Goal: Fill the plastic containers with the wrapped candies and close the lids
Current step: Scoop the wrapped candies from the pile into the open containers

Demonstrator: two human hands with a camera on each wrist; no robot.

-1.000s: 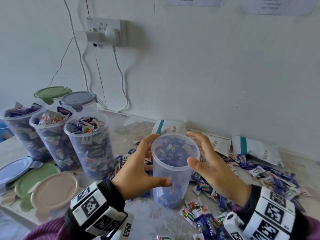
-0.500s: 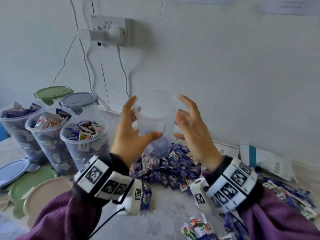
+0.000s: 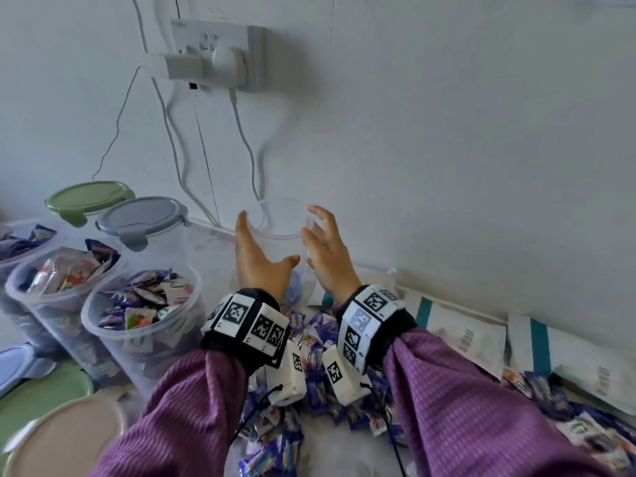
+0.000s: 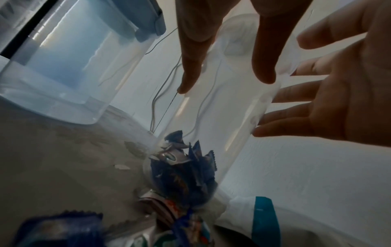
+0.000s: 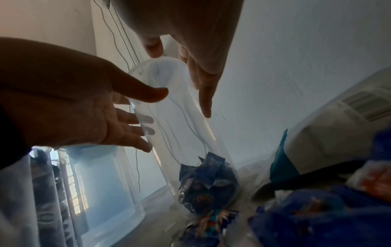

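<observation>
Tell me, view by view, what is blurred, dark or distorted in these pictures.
Head view: evenly lit, wide-angle bend at the edges, the clear container faint against the wall. Left wrist view: dim, the left hand backlit and dark, near candies smeared. Right wrist view: dim, the right hand silhouetted, blue wrappers at lower right blurred.

- A white wall socket plate (image 3: 220, 49) is fixed on the pale painted wall (image 3: 464, 132), with a white plug adapter (image 3: 192, 65) pushed into it.
- Thin white cables (image 3: 241, 129) hang from the socket down to the counter (image 3: 206, 251).
- Flat white paper packets with a teal stripe and barcodes (image 3: 537, 342) lie on the counter along the foot of the wall, at the right side.
- The counter has a pale, faintly patterned surface.
</observation>
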